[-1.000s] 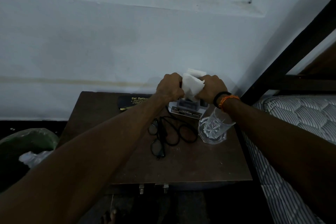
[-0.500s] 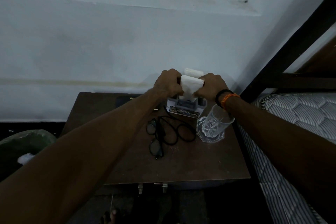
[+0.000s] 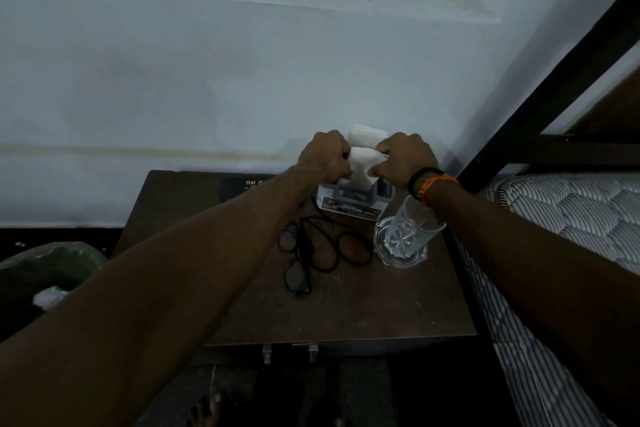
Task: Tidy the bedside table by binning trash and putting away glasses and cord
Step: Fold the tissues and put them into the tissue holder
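Observation:
My left hand [image 3: 325, 156] and my right hand [image 3: 403, 159] both grip a white tissue [image 3: 362, 166] above a small white-and-grey holder box [image 3: 353, 199] at the back of the dark wooden bedside table [image 3: 346, 308]. More white tissue [image 3: 367, 135] stands up behind my hands. Black-framed glasses [image 3: 294, 260] lie mid-table, tangled with a black cord [image 3: 332, 246]. A dark glasses case [image 3: 242, 185] with gold lettering lies at the back, partly hidden by my left forearm.
A clear drinking glass [image 3: 412, 229] stands in a glass dish [image 3: 401, 253] on the table's right side. A green bin [image 3: 41, 274] holding white trash sits on the floor at the left. A striped mattress [image 3: 568, 218] and dark bed frame border the right.
Both hands stay at the tissue over the holder; the tissue looks pulled flatter and straighter between them. The view has shifted slightly.

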### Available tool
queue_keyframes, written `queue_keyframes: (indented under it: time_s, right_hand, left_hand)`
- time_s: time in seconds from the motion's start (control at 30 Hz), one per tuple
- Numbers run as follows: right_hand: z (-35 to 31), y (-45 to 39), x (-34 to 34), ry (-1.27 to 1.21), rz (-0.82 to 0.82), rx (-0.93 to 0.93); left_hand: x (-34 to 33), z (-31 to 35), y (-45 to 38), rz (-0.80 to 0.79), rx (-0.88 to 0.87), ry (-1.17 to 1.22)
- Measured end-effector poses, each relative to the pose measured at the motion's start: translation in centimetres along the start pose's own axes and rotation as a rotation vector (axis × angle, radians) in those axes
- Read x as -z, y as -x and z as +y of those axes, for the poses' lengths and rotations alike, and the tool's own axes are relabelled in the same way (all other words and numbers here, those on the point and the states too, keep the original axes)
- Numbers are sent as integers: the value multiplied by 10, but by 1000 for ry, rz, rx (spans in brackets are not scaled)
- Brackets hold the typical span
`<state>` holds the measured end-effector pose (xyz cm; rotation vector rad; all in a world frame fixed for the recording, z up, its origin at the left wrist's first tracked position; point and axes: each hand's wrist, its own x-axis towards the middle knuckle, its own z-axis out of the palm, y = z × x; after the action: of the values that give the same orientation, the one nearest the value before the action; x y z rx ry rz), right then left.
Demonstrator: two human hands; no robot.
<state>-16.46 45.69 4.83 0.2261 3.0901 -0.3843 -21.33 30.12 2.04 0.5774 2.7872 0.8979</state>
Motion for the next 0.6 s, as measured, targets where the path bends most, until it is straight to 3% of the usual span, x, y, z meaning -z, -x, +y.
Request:
queue_keyframes:
  time_s: [0.3,0.43,0.6]
  right_hand:
    - [-14,6,6,82,-9,-17]
    - [-22,14,15,111,-42,-32]
    - [-46,38,20,85,210,-26]
  left_hand:
    - [20,-14,7,-23,-38,93]
    - [36,-34,18,39,-29,166]
    - [49,-84,40,78,-8,80]
